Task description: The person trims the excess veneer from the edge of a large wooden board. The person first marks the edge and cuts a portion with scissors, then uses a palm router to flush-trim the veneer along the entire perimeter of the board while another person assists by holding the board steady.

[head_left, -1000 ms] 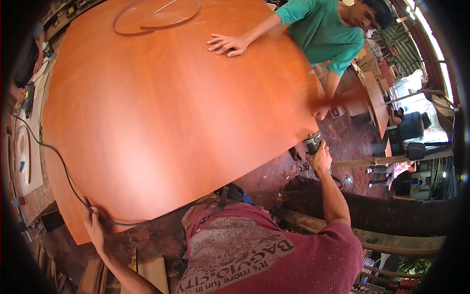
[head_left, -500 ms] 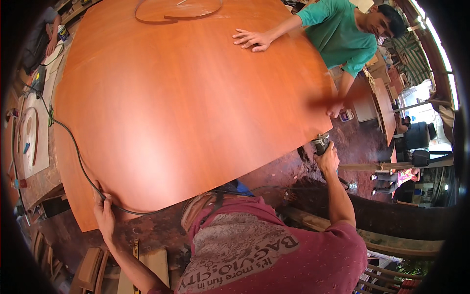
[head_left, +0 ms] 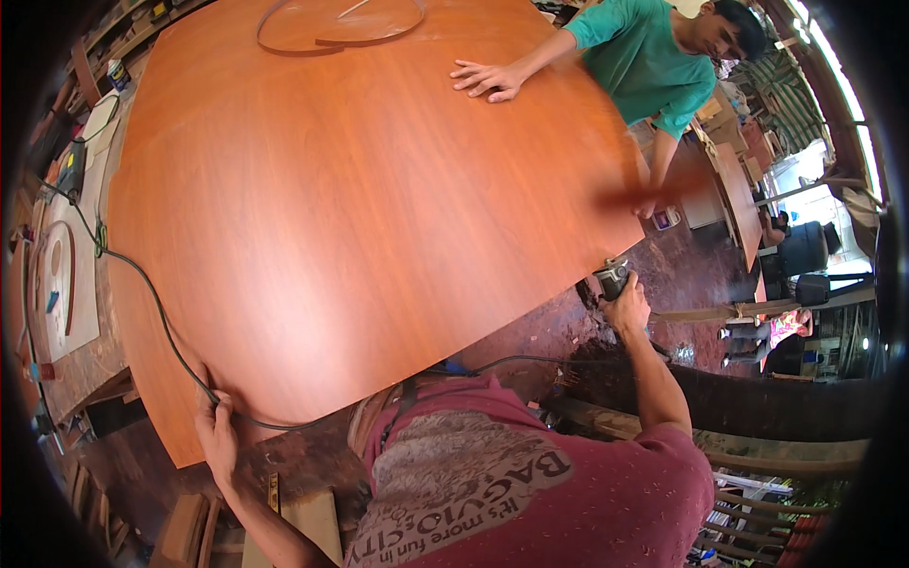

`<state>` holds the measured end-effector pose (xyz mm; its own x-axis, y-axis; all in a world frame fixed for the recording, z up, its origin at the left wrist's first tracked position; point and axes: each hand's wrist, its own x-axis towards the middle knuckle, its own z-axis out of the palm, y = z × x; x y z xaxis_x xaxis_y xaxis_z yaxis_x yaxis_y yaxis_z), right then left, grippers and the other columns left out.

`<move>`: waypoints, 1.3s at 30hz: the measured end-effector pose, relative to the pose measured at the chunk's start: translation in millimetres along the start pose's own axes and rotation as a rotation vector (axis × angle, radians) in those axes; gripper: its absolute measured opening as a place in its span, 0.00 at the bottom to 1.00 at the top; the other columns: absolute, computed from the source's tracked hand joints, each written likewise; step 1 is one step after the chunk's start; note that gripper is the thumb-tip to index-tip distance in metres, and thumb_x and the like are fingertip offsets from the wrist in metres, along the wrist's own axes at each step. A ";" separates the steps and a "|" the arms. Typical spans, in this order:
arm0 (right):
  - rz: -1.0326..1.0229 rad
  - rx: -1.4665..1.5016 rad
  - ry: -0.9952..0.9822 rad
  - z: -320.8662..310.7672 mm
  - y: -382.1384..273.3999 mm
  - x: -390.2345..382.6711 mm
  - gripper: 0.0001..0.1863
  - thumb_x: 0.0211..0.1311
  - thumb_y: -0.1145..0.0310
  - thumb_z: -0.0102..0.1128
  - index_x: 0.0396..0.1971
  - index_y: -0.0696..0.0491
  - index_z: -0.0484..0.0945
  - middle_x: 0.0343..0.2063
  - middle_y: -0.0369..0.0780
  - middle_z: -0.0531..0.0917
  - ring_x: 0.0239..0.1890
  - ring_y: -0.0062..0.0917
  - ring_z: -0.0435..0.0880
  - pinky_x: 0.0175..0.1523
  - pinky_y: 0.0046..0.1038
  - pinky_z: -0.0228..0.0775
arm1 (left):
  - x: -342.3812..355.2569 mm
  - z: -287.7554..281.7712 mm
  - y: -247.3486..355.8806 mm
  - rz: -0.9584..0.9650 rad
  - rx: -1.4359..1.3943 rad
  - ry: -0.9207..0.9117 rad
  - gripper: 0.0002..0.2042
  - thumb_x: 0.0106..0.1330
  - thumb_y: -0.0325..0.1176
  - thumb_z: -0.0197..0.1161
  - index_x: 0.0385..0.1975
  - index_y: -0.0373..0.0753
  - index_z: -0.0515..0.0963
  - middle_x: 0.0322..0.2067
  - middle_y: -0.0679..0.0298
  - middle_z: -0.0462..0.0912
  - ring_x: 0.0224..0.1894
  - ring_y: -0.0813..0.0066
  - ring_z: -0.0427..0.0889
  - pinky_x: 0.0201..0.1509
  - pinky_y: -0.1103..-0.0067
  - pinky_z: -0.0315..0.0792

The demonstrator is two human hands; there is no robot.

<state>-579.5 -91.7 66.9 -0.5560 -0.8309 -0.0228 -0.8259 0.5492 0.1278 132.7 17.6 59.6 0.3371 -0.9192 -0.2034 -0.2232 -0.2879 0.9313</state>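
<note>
A large orange-brown wood-grain panel (head_left: 312, 218) spreads before me, its near edge slanting up to the right. My right hand (head_left: 629, 305) is closed round a compact dark-and-silver power tool, apparently a trim router (head_left: 611, 277), at the panel's near right corner. The cutting end is too small to make out. At the near left edge, my left hand (head_left: 218, 431) has its fingers curled over a black power cable (head_left: 156, 293), against the panel. A co-worker in a green shirt rests one flat hand (head_left: 488, 81) on the panel; the other is by its right edge.
A thin curved brown strip (head_left: 341, 45) lies on the panel's far part. To the left stands a workbench (head_left: 85, 364) bearing a dark tool (head_left: 72, 170) and another curved strip. Wooden pieces (head_left: 185, 530) lie below left. A dark red blur (head_left: 653, 192) covers part of the right side.
My right hand and the power tool have shifted slightly left and down along the panel's edge. My left hand has moved a little right and down in view. The person at the far left is gone.
</note>
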 end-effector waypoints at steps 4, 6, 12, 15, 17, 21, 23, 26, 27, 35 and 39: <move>-0.004 -0.001 -0.024 -4.6 -11.6 -12.0 0.50 0.45 0.58 0.77 0.67 0.56 0.59 0.51 0.56 0.80 0.52 0.54 0.83 0.56 0.49 0.78 | -4.6 1.8 1.5 0.017 -0.031 0.037 0.23 0.73 0.29 0.54 0.67 0.27 0.69 0.32 0.73 0.64 0.33 0.83 0.60 0.40 0.84 0.59; -0.010 0.007 -0.024 -6.9 -18.0 -19.2 0.50 0.45 0.58 0.77 0.67 0.56 0.59 0.52 0.56 0.80 0.52 0.54 0.83 0.56 0.49 0.77 | 0.0 -9.5 -15.3 0.033 0.015 0.017 0.18 0.73 0.29 0.54 0.59 0.26 0.72 0.37 0.71 0.70 0.34 0.83 0.62 0.41 0.83 0.61; -0.022 0.000 0.012 -5.7 -33.4 -42.7 0.49 0.45 0.58 0.77 0.66 0.55 0.60 0.50 0.56 0.80 0.51 0.53 0.84 0.55 0.49 0.78 | -1.2 -12.3 5.3 -0.086 0.032 -0.042 0.07 0.69 0.27 0.55 0.33 0.29 0.72 0.73 0.53 0.68 0.49 0.71 0.72 0.62 0.74 0.66; -0.030 -0.005 0.009 -3.6 -42.8 -53.2 0.48 0.46 0.58 0.76 0.66 0.56 0.60 0.51 0.57 0.80 0.51 0.53 0.84 0.55 0.49 0.78 | 2.4 -19.7 -11.0 -0.071 0.156 -0.052 0.08 0.67 0.29 0.56 0.32 0.29 0.72 0.73 0.48 0.66 0.60 0.61 0.73 0.75 0.66 0.55; -0.032 -0.008 0.006 -0.8 -48.3 -58.2 0.48 0.46 0.58 0.76 0.66 0.56 0.60 0.51 0.57 0.79 0.51 0.53 0.84 0.55 0.49 0.78 | 1.7 -22.5 -8.5 -0.074 0.145 -0.077 0.09 0.66 0.31 0.56 0.33 0.29 0.72 0.74 0.44 0.62 0.70 0.52 0.67 0.80 0.60 0.42; -0.062 -0.003 0.004 -3.1 -61.5 -72.3 0.48 0.47 0.59 0.75 0.66 0.56 0.59 0.53 0.57 0.78 0.52 0.53 0.84 0.55 0.49 0.78 | 2.1 -25.7 5.1 0.025 0.303 -0.097 0.09 0.65 0.31 0.55 0.32 0.29 0.73 0.72 0.40 0.64 0.73 0.43 0.64 0.80 0.58 0.43; 0.007 -0.004 -0.004 -2.7 -64.9 -79.9 0.48 0.47 0.58 0.77 0.66 0.53 0.60 0.54 0.55 0.79 0.55 0.53 0.81 0.56 0.49 0.77 | 5.8 -28.5 8.3 0.207 0.466 -0.122 0.15 0.67 0.31 0.56 0.47 0.25 0.77 0.64 0.43 0.75 0.64 0.50 0.71 0.75 0.65 0.54; -0.007 0.003 0.021 1.0 -68.3 -88.4 0.47 0.47 0.57 0.77 0.66 0.52 0.60 0.53 0.55 0.79 0.55 0.54 0.82 0.56 0.50 0.77 | 4.7 -29.0 8.5 0.138 0.400 -0.152 0.12 0.67 0.33 0.56 0.37 0.26 0.74 0.74 0.42 0.61 0.72 0.45 0.64 0.80 0.61 0.46; -0.006 0.005 0.025 2.7 -70.6 -91.2 0.47 0.47 0.57 0.76 0.66 0.52 0.60 0.53 0.55 0.79 0.55 0.54 0.82 0.56 0.50 0.77 | 5.7 -30.4 6.2 0.157 0.407 -0.149 0.13 0.68 0.33 0.56 0.38 0.26 0.74 0.73 0.41 0.63 0.71 0.45 0.65 0.79 0.62 0.47; -0.019 0.044 0.037 -2.2 -99.0 -120.4 0.46 0.47 0.58 0.76 0.66 0.53 0.60 0.53 0.55 0.80 0.53 0.56 0.82 0.56 0.50 0.77 | 8.4 -43.0 1.8 0.176 0.347 -0.188 0.12 0.67 0.34 0.56 0.35 0.29 0.74 0.72 0.38 0.63 0.75 0.39 0.58 0.80 0.55 0.43; -0.028 0.054 0.044 3.1 -102.2 -134.6 0.47 0.47 0.59 0.76 0.66 0.53 0.61 0.52 0.55 0.80 0.52 0.55 0.83 0.55 0.50 0.77 | 9.1 -52.2 0.6 0.194 0.383 -0.243 0.13 0.68 0.35 0.57 0.39 0.28 0.77 0.72 0.37 0.63 0.76 0.38 0.57 0.80 0.55 0.44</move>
<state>-420.5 -35.8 53.8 -0.5289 -0.8485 0.0186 -0.8455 0.5287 0.0745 183.4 23.0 74.1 0.0431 -0.9886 -0.1443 -0.5962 -0.1414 0.7903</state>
